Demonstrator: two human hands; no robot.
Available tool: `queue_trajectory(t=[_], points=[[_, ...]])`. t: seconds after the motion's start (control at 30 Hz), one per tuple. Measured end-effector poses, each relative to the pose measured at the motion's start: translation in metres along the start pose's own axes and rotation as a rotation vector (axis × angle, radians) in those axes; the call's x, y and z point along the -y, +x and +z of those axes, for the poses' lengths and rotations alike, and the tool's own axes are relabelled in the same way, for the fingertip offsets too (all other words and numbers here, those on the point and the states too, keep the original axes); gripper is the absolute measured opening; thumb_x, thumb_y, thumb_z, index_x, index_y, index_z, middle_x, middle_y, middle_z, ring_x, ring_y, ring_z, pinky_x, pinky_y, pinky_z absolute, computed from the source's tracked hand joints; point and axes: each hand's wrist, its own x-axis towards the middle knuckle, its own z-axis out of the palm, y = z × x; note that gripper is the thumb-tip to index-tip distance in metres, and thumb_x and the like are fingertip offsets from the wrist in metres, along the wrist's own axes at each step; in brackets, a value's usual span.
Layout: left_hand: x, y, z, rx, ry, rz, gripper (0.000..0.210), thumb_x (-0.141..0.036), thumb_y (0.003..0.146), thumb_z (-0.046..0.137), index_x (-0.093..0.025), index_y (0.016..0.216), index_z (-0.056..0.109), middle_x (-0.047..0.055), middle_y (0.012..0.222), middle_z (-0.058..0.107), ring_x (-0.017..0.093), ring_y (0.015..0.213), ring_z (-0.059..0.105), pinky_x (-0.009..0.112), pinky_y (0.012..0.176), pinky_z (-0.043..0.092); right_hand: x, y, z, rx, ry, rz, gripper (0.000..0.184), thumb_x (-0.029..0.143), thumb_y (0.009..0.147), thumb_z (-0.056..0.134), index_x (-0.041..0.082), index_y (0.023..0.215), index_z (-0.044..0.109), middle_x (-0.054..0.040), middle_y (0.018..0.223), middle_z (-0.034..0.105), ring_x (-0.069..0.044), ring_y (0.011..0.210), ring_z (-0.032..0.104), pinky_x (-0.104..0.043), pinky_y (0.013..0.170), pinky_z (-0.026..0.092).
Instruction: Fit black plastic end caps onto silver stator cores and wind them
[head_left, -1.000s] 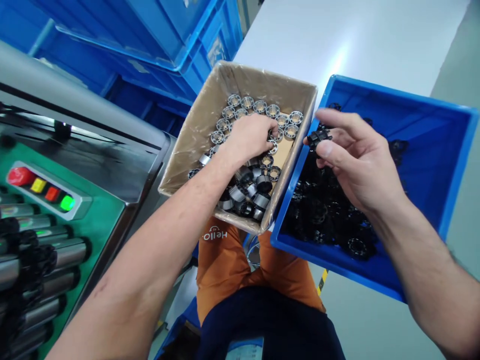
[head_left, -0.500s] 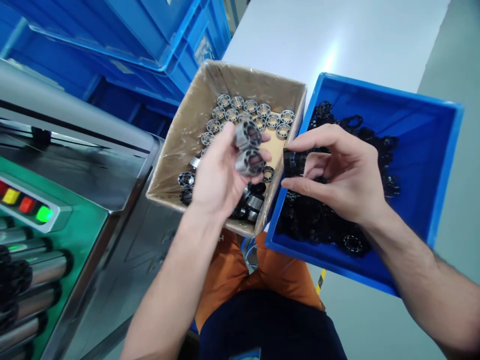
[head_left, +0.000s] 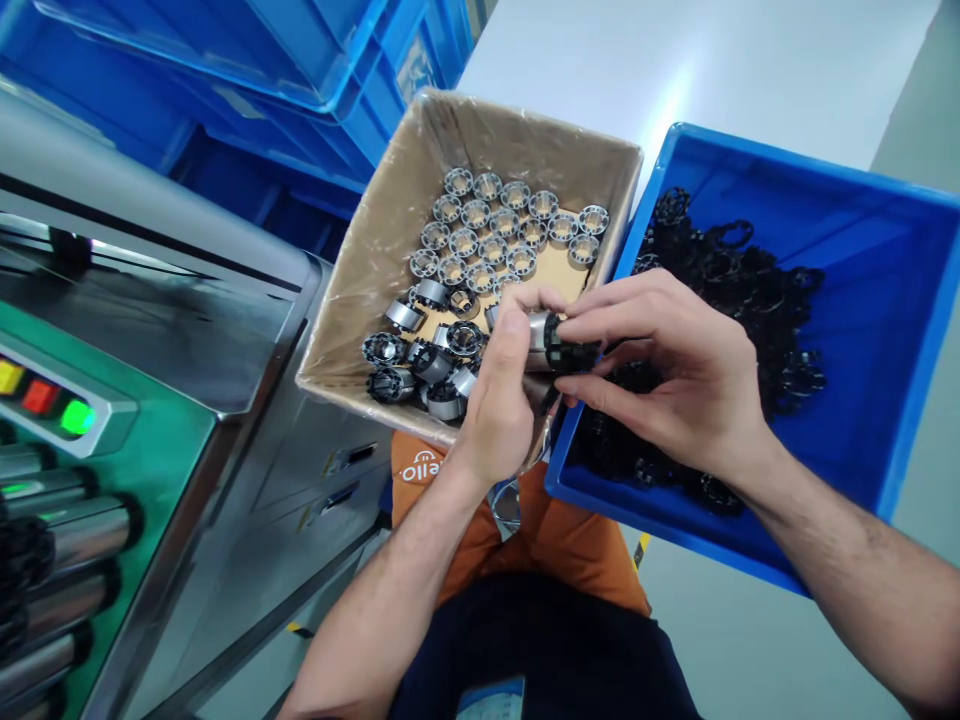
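My left hand point(head_left: 496, 405) is closed around a silver slotted stator core point(head_left: 538, 342) above the right side of the cardboard box point(head_left: 358, 260). In the fingertips of my right hand point(head_left: 679, 375) are black plastic rings point(head_left: 577, 354), one of them against the core's right end. A second metal piece shows partly below the core, mostly hidden by the fingers. Bare stator cores point(head_left: 493, 250) stand in rows inside the box. Nearer me in it, several cores with black ends point(head_left: 431, 362) lie jumbled. Loose black plastic rings point(head_left: 720, 270) heap up in the blue bin point(head_left: 862, 400).
On the left is a metal machine point(head_left: 262, 350) with a green panel point(head_left: 161, 440), lit buttons point(head_left: 39, 396) and metal rollers point(head_left: 82, 540). Stacked blue crates point(head_left: 300, 60) stand behind it. A white table point(head_left: 585, 60) extends at the back.
My hands have come together, and the black rings now meet the end of a stator core. My left hand has moved right and turned. The view has shifted slightly.
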Motion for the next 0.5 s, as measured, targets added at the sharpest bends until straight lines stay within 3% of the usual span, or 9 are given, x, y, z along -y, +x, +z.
queue_trajectory(t=[0.1,0.2,0.37,0.5], points=[[-0.0012,0.0001,0.0001,0.027,0.052,0.041,0.052,-0.077,0.128,0.057,-0.029,0.135,0.075,0.004,0.111,0.078,0.019,0.08,0.076,0.031,0.059,0.058,-0.0001,-0.0016,-0.0003,-0.032,0.035,0.055,0.052,0.024,0.095,0.11,0.039,0.141,0.094,-0.0014,0.136,0.091,-0.024,0.103,0.086,-0.04,0.083,0.079],[-0.0022,0.0,-0.0016,0.104,0.075,0.032,0.054,-0.078,0.129,0.054,-0.029,0.133,0.076,0.002,0.102,0.074,0.013,0.061,0.062,0.028,0.05,0.049,-0.0013,-0.0025,-0.0012,-0.033,0.07,0.061,0.047,0.024,0.094,0.112,0.039,0.136,0.095,-0.0015,0.133,0.091,-0.027,0.112,0.087,-0.043,0.086,0.08],[0.0,-0.0003,-0.0054,0.123,0.126,0.073,0.053,-0.075,0.13,0.054,-0.029,0.131,0.078,0.003,0.101,0.074,0.014,0.066,0.068,0.029,0.058,0.055,-0.0009,-0.0034,-0.0002,-0.035,-0.008,-0.009,0.04,0.023,0.099,0.108,0.04,0.133,0.096,-0.0019,0.132,0.093,-0.031,0.122,0.088,-0.048,0.088,0.081],[-0.0023,-0.0018,-0.0054,0.129,0.091,0.038,0.056,-0.079,0.13,0.051,-0.03,0.131,0.078,0.003,0.102,0.075,0.015,0.067,0.069,0.03,0.059,0.057,0.0013,-0.0047,0.0021,-0.06,0.024,0.034,0.047,0.028,0.094,0.113,0.042,0.135,0.096,-0.0003,0.13,0.093,-0.027,0.106,0.087,-0.045,0.082,0.081]])
